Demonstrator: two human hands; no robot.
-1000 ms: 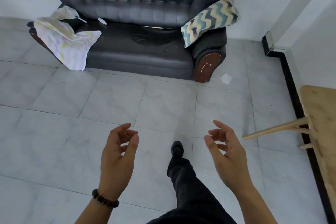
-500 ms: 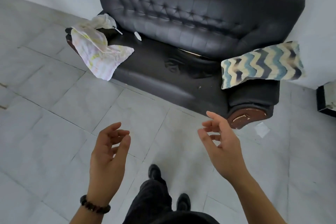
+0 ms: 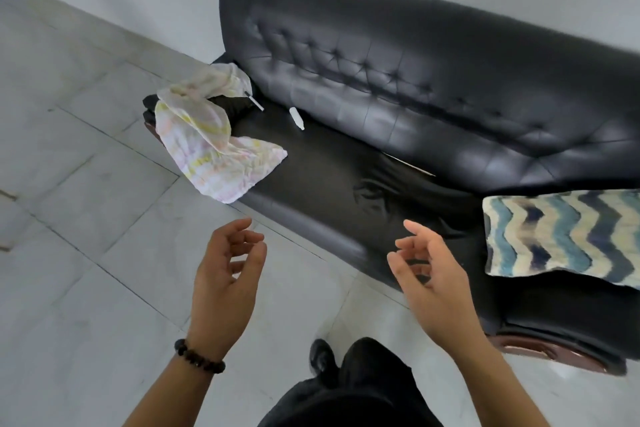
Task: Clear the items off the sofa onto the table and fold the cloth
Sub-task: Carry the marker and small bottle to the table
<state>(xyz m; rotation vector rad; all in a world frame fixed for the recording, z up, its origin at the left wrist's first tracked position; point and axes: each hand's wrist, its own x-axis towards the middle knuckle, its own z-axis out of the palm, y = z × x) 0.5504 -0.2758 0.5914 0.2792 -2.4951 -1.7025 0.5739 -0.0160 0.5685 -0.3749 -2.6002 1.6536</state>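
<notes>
A: What has changed since half a second ago?

B: The sofa (image 3: 415, 80) is much nearer now and fills the upper right of the view. The right hand, over bare tile before, now hangs in front of the seat's front edge. Cloth, bottle and pillow lie where they lay.

A: Start at the left.

B: The pale cloth (image 3: 211, 146) is draped, crumpled, over the left armrest and hides most of it. One corner is spread on the seat and a fold hangs toward the floor (image 3: 86, 218). A thin stick-like item (image 3: 255, 103) pokes out from the cloth's edge, too small to identify. Just right of it, a small white bottle (image 3: 296, 118) lies on the seat against the backrest.

A: And the hands?

B: The left hand (image 3: 225, 281), with a beaded bracelet (image 3: 199, 357) at the wrist, hovers over tile with its fingers loosely curled, holding nothing. A dark shoe (image 3: 322, 359) below is half hidden by the trouser leg. The right hand (image 3: 436, 284) is likewise loose and empty, touching nothing.

A: Far right?

B: A pale strip (image 3: 412, 166) shows in the gap between seat and backrest; I cannot tell what it is. The zigzag pillow (image 3: 561, 236) rests on the right armrest, cut off by the frame edge.
</notes>
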